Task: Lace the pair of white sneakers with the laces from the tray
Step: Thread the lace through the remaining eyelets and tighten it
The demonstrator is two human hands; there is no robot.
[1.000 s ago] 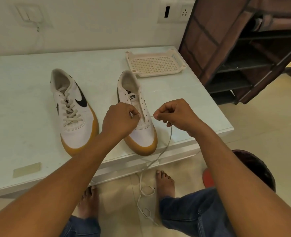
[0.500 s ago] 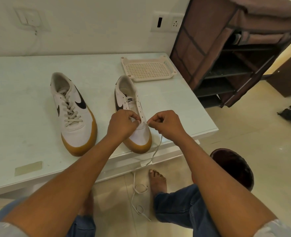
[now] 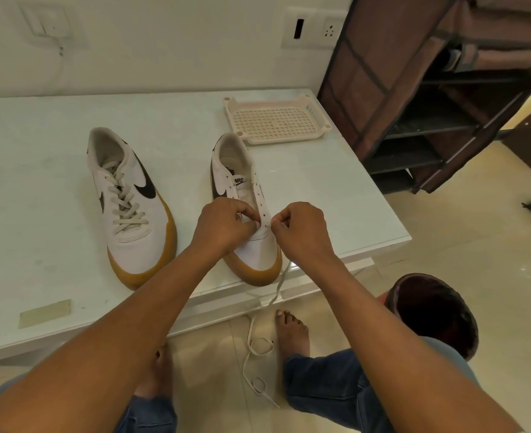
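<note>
Two white sneakers with gum soles stand on the pale table (image 3: 39, 189), toes toward me. The left sneaker (image 3: 126, 207) is laced. The right sneaker (image 3: 242, 195) has bare eyelets along its upper part. My left hand (image 3: 223, 226) grips that shoe's eyelet flap near the toe. My right hand (image 3: 301, 229) pinches the tip of a white lace (image 3: 258, 345) right at a low eyelet on the shoe's right side. The lace falls from that hand over the table edge and coils on the floor between my feet. The perforated tray (image 3: 273, 121) lies behind the right sneaker.
A brown fabric shoe rack (image 3: 445, 89) stands to the right of the table. A dark round bin (image 3: 433, 314) sits on the floor by my right knee. A strip of tape (image 3: 45, 312) is stuck near the table's front left edge.
My right hand has moved left, from a little way off the shoe to right against its low eyelet. My left hand has stayed on the shoe. The camera has tilted.
</note>
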